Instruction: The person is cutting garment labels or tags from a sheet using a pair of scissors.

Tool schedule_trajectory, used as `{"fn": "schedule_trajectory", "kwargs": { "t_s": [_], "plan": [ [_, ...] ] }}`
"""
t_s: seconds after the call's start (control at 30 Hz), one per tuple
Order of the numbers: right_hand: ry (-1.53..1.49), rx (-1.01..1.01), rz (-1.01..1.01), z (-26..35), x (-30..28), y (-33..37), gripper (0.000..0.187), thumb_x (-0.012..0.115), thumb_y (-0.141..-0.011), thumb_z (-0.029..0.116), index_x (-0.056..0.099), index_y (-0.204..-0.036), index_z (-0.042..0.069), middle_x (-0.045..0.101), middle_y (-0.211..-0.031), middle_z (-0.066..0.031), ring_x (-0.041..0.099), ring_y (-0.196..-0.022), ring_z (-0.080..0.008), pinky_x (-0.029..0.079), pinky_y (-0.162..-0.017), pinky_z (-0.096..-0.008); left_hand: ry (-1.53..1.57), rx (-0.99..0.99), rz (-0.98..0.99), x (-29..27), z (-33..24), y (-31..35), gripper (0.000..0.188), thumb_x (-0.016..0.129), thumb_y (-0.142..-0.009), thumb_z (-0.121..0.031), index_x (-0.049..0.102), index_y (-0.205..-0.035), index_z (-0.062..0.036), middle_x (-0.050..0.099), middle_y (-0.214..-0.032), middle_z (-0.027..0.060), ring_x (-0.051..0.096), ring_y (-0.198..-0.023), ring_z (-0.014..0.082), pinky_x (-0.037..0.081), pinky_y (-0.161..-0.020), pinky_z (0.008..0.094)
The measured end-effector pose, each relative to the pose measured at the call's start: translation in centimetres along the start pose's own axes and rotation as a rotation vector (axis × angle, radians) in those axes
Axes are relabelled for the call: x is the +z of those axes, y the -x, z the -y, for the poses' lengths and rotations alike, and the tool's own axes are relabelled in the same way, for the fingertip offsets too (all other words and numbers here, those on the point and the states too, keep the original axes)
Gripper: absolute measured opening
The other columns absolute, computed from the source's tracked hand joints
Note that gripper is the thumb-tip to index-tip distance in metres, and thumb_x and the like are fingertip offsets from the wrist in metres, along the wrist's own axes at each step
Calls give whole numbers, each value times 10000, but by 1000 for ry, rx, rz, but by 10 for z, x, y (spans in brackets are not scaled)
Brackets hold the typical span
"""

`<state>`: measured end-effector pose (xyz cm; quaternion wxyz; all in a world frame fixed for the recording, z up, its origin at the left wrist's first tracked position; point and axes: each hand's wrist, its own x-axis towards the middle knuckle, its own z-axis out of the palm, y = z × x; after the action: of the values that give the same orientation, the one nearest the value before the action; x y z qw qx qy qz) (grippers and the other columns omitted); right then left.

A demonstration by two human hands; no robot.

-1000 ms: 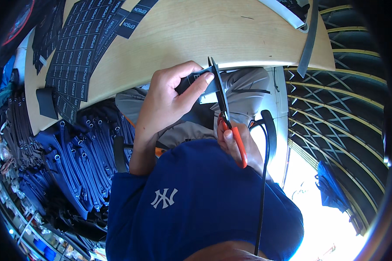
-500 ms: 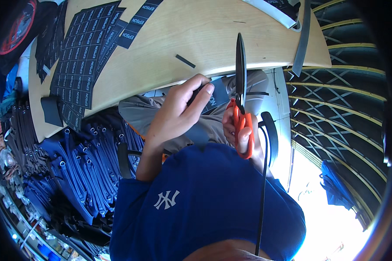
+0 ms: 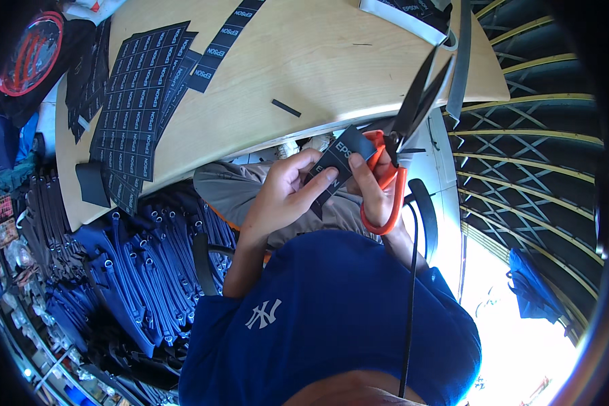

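A short black label strip with pale print is held over my lap, below the table's near edge. My left hand is closed on its lower left part, thumb on top. My right hand presses its thumb on the strip's right side. Around that same hand hang the orange-handled scissors, their dark blades a little apart and pointing up and right, away from the strip. The right fingers under the strip and behind the handles are partly hidden.
On the wooden table lie black printed label sheets, a narrower label strip, a small black scrap and a white box. Blue straps with metal rings hang at left. A folding metal gate stands right.
The scissors have tilted to the right and their blades have spread apart. My right hand has come in to the label strip, which now shows more of its printed face.
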<state>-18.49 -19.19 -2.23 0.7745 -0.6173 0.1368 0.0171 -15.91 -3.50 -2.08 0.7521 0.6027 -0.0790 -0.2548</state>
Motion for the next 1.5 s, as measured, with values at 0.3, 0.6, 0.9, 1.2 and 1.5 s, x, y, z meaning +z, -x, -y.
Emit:
{"fn": "schedule_trajectory", "kwargs": {
  "t_s": [0.3, 0.6, 0.9, 1.2, 1.5],
  "plan": [
    [64, -38, 140, 10, 3, 5, 174, 599, -879, 132, 505, -930, -5, 457, -671, 38, 386, -581, -9, 294, -502, -184, -253, 74, -283, -9, -26, -12, 158, 613, -878, -127, 622, -850, 28, 542, -619, -35, 416, -534, -7, 300, -454, 174],
    [414, 0, 550, 0, -34, 24, 683, 429, -846, 641, 478, -1008, -21, 465, -640, -49, 495, -602, -173, 409, -609, -315, -438, 236, -273, -32, -52, -35, 200, 621, -878, -162, 626, -791, 18, 518, -566, -44, 380, -492, -17, 256, -418, 177],
    [378, -4, 591, -11, -38, 28, 670, 390, -865, 636, 491, -992, -14, 500, -647, -77, 521, -612, -201, 423, -629, -334, -420, 252, -233, -28, -56, -44, 191, 618, -880, -159, 625, -796, 13, 501, -560, -52, 368, -485, -18, 243, -420, 175],
    [359, 31, 686, -13, -44, 24, 669, 385, -868, 631, 495, -981, -20, 490, -658, -56, 496, -605, -162, 402, -602, -303, -342, 290, -315, -31, -62, -44, 186, 608, -890, -154, 624, -795, 5, 500, -573, -65, 363, -498, -23, 247, -424, 172],
    [292, 52, 674, -5, -39, 19, 675, 393, -861, 638, 485, -986, -19, 457, -643, -41, 482, -596, -157, 396, -587, -306, -347, 234, -274, -22, -50, -40, 194, 607, -887, -153, 608, -788, 14, 511, -592, -44, 389, -518, -13, 266, -431, 179]
  ]
}}
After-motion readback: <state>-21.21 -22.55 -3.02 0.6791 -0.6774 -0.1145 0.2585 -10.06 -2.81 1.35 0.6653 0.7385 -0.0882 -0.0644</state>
